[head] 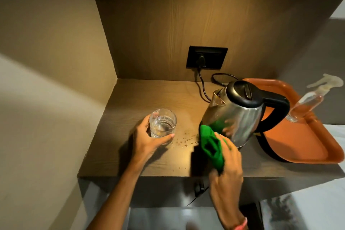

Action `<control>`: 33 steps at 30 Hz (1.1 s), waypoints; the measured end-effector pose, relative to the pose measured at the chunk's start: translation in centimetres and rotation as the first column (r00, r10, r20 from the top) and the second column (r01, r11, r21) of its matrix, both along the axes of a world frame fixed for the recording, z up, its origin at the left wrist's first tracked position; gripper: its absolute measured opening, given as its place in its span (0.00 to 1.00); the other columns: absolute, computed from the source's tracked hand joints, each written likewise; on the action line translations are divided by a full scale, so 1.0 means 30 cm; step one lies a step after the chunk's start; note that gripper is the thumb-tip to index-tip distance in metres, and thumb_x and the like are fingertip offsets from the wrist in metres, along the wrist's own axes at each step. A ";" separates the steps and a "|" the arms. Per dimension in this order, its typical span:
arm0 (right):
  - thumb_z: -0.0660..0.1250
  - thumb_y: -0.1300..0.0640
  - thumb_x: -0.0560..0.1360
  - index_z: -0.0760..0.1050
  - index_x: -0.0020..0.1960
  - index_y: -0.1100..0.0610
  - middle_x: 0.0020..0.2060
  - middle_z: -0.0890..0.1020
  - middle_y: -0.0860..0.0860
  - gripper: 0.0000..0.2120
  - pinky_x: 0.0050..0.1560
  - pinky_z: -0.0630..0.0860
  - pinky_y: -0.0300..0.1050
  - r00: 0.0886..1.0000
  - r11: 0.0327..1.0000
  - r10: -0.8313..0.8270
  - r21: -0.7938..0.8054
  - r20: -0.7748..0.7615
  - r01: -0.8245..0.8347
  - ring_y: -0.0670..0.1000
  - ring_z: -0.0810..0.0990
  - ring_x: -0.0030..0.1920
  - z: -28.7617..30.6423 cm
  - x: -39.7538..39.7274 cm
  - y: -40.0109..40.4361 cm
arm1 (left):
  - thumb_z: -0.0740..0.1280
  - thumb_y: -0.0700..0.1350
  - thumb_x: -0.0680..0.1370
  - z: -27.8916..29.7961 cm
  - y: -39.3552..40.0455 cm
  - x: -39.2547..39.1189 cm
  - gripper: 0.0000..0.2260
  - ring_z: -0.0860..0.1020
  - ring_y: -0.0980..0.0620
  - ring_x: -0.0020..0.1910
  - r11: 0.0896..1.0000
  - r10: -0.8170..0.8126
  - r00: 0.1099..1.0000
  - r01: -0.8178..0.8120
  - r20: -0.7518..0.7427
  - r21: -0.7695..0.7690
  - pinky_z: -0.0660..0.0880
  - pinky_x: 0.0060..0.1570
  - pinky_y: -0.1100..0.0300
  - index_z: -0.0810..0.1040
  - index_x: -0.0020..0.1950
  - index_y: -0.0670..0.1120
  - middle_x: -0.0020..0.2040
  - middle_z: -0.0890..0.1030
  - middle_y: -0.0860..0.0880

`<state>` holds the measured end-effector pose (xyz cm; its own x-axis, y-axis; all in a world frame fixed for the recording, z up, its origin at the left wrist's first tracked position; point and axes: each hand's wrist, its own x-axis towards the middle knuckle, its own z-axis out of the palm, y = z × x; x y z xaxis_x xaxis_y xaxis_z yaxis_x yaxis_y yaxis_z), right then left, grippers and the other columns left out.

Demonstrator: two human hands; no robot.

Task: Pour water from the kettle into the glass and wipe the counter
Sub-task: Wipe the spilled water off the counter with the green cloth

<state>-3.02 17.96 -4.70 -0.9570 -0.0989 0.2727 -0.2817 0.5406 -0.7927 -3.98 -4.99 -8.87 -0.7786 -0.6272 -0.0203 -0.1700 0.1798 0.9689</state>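
A steel kettle [237, 115] with a black lid and handle stands on the wooden counter [141, 99], right of centre. A clear ribbed glass [162, 123] with water in it rests on the counter to the kettle's left, and my left hand [149, 140] is wrapped around it. My right hand [225, 170] grips a green cloth [211, 145] just in front of the kettle's lower left side. Small crumbs [186, 139] are scattered on the counter between the glass and the cloth.
An orange tray [302, 142] lies at the right, overhanging the counter edge, with a clear spray bottle [308, 102] on it. The kettle's black cord [202, 87] runs to a wall socket [206, 59] at the back. A wall closes the left side.
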 end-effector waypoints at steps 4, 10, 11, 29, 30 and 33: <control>0.75 0.66 0.66 0.65 0.83 0.49 0.86 0.56 0.60 0.48 0.85 0.49 0.63 0.970 0.799 0.159 0.553 0.182 -0.235 0.62 0.50 0.86 -0.055 0.010 -0.043 | 0.87 0.41 0.58 0.002 -0.025 0.001 0.39 0.83 0.46 0.60 0.999 0.012 0.999 -0.014 -0.044 -0.047 0.81 0.62 0.43 0.78 0.67 0.45 0.60 0.85 0.46; 0.69 0.44 0.72 0.62 0.84 0.57 0.83 0.60 0.66 0.44 0.81 0.61 0.68 0.984 0.763 0.148 0.621 0.099 -0.177 0.68 0.60 0.83 -0.141 0.014 -0.089 | 0.87 0.43 0.58 0.035 -0.112 0.041 0.39 0.84 0.55 0.57 0.999 0.016 0.988 -0.023 -0.155 -0.046 0.83 0.56 0.59 0.78 0.68 0.47 0.56 0.85 0.54; 0.67 0.42 0.73 0.61 0.85 0.56 0.84 0.60 0.66 0.44 0.81 0.60 0.68 0.985 0.758 0.141 0.629 0.097 -0.171 0.67 0.60 0.83 -0.146 0.004 -0.099 | 0.87 0.45 0.57 0.044 -0.123 0.050 0.40 0.84 0.56 0.57 0.999 0.014 0.987 -0.020 -0.162 -0.034 0.83 0.55 0.61 0.78 0.68 0.48 0.56 0.85 0.54; 0.63 0.43 0.74 0.63 0.84 0.47 0.86 0.57 0.59 0.39 0.85 0.42 0.64 0.588 0.431 0.804 0.602 0.082 -0.673 0.58 0.48 0.87 -0.185 0.011 -0.350 | 0.85 0.63 0.55 0.114 -0.245 0.093 0.38 0.86 0.59 0.53 0.993 0.064 0.962 -0.089 -0.267 -0.083 0.82 0.48 0.66 0.81 0.62 0.59 0.54 0.87 0.61; 0.64 0.44 0.73 0.66 0.82 0.48 0.86 0.59 0.58 0.38 0.85 0.44 0.63 0.598 0.469 0.800 0.569 0.052 -0.676 0.57 0.51 0.87 -0.203 0.031 -0.305 | 0.85 0.62 0.54 0.110 -0.249 0.088 0.38 0.86 0.59 0.53 0.992 0.062 0.962 -0.089 -0.266 -0.089 0.83 0.49 0.65 0.81 0.63 0.59 0.54 0.87 0.60; 0.64 0.47 0.72 0.74 0.78 0.51 0.83 0.65 0.60 0.34 0.81 0.61 0.69 0.721 0.610 0.693 0.545 -0.013 -0.576 0.61 0.61 0.84 -0.230 0.002 -0.161 | 0.86 0.60 0.55 0.111 -0.257 0.087 0.36 0.86 0.59 0.53 0.991 0.071 0.960 -0.100 -0.272 -0.094 0.83 0.49 0.64 0.81 0.61 0.61 0.54 0.87 0.60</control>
